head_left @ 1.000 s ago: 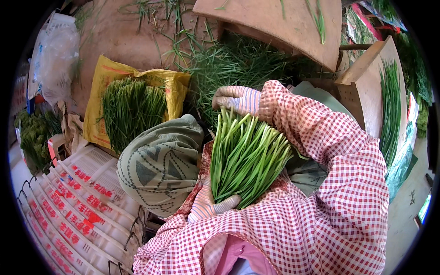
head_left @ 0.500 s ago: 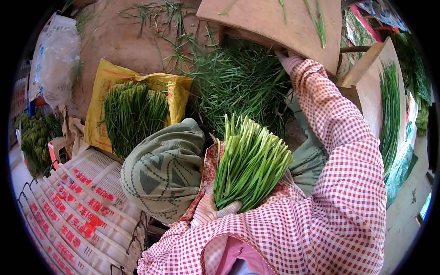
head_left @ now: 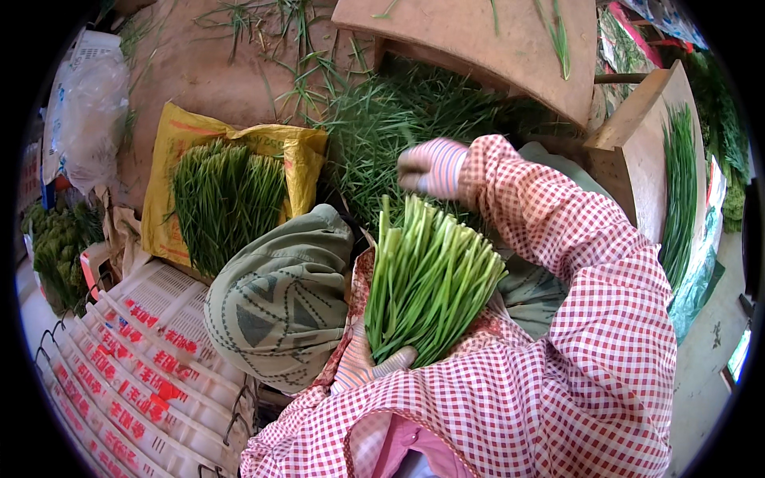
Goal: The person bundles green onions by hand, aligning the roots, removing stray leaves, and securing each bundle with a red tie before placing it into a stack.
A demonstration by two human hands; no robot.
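Observation:
A thick bunch of garlic chives [head_left: 430, 283] stands in my lap, pale cut ends up and fanned slightly to the right. My left hand [head_left: 368, 362], in a striped glove with a greyish thumb, is closed round its lower part; the other fingers are hidden behind the stalks. Just beyond the pale ends is my right hand [head_left: 434, 167], in a striped glove, above a heap of loose green leaves [head_left: 374, 135]. Motion blurs its fingers, and I see nothing clearly in them.
Trimmed chives [head_left: 227, 191] sit in a yellow sack [head_left: 163, 151] left of the heap. A wooden board [head_left: 470, 36] overhangs the heap's far side. White plastic crates [head_left: 135, 358] stand at lower left. More chives [head_left: 679, 191] lie on a wooden surface at right.
My right hand has come from under the wooden board's edge, moving left and nearer to the bunch's pale ends. My left hand keeps its hold on the garlic chives.

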